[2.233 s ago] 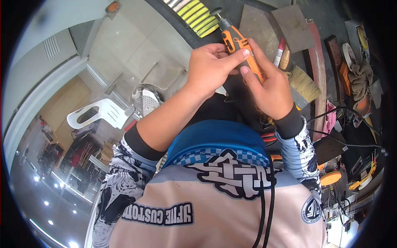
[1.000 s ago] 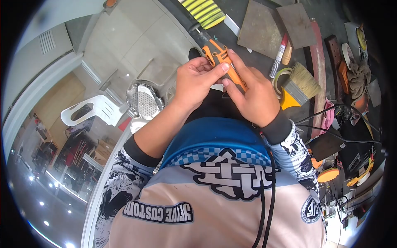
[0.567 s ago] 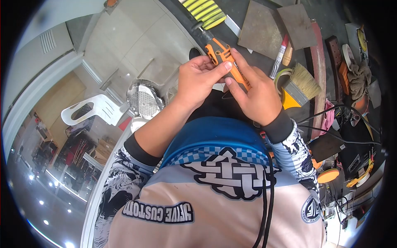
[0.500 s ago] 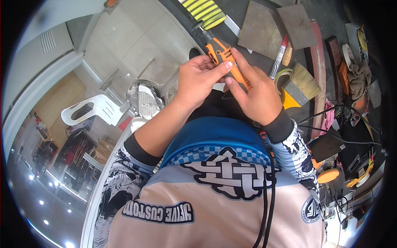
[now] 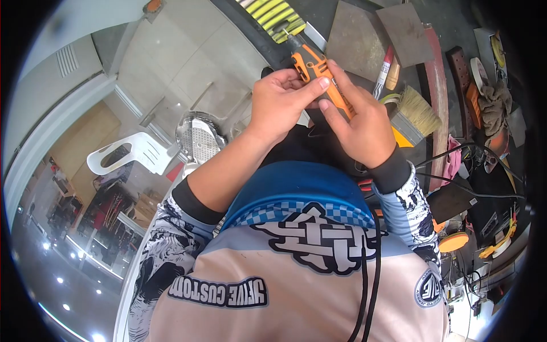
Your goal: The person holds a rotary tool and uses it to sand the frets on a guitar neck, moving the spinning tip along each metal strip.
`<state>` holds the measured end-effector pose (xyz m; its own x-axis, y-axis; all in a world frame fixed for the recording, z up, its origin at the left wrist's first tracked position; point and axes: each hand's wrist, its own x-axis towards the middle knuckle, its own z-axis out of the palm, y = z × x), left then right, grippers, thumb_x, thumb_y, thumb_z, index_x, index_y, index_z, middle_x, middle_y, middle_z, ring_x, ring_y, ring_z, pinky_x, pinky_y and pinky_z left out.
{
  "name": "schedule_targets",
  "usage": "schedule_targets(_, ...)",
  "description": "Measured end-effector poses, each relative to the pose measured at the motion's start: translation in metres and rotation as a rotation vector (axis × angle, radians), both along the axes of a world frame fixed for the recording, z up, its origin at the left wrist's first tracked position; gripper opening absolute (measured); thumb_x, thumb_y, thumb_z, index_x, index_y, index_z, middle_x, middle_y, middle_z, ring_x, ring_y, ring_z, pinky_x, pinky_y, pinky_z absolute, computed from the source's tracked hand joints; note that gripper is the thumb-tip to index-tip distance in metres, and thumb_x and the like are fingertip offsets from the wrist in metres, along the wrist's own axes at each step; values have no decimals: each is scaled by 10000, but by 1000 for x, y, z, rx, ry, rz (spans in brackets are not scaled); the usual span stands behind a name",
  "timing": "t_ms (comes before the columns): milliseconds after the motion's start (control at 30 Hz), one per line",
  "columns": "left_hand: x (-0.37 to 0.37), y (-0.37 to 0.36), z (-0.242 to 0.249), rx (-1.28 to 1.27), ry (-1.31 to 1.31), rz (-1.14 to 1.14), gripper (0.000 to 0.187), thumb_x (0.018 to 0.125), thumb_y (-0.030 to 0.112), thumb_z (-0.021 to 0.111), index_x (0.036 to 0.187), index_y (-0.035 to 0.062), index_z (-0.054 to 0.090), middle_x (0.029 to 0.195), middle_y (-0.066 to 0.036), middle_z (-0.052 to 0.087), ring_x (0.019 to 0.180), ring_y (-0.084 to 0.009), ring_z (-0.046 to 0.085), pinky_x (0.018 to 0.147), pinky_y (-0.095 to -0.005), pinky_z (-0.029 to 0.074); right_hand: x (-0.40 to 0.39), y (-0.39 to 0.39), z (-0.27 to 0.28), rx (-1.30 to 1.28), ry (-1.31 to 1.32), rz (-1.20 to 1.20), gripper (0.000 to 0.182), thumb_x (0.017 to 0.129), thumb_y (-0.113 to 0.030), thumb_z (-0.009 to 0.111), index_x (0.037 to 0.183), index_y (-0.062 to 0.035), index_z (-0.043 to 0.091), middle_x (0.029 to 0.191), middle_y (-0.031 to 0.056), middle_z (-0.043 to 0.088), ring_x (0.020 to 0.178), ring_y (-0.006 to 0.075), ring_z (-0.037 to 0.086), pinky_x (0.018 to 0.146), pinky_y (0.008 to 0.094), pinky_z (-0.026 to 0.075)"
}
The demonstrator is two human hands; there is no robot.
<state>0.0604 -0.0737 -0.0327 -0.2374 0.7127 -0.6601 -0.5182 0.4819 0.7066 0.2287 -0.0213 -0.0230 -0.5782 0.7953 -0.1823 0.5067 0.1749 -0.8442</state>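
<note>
An orange and black rotary tool [image 5: 313,61] is held between both hands, its slim nose tilted up and to the left. At its tip a small dark round bit [image 5: 280,27] lies over a yellow-and-black striped piece [image 5: 271,16]. My left hand [image 5: 279,102] is closed on the tool's side, with the thumb pressed across the body. Around the rear of the casing wraps my right hand [image 5: 364,125], its thumb and forefinger along the sides. The palms hide part of the handle.
Flat brown plates [image 5: 359,37], a red-capped marker [image 5: 383,73] and a wide paintbrush [image 5: 415,117] lie on the dark bench to the right. A black cable [image 5: 484,149] loops further right. At left are a white plastic chair [image 5: 128,153] and a round metal-looking stool [image 5: 199,139].
Both hands and the tool have shifted slightly right in view. The tip now overlaps the striped piece's lower part, and the grip looks much the same.
</note>
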Motion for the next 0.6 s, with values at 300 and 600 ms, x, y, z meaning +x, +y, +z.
schedule_targets(300, 6, 24, -2, -5, 34, -112, 368, 926, 170, 814, 1156, -88, 687, 1018, -135, 745, 879, -162, 728, 744, -294, 622, 9, 14, -5, -9, 73, -61, 614, 952, -235, 729, 1516, -98, 528, 889, 214, 704, 800, 377, 713, 734, 413, 563)
schedule_targets(600, 11, 33, 3, -42, 59, -176, 392, 911, 176, 830, 1150, -98, 684, 1013, -142, 746, 881, -166, 732, 752, -299, 629, 15, 13, 1, -108, 41, -114, 611, 955, -241, 736, 1511, -90, 532, 922, 220, 720, 833, 382, 724, 754, 406, 568)
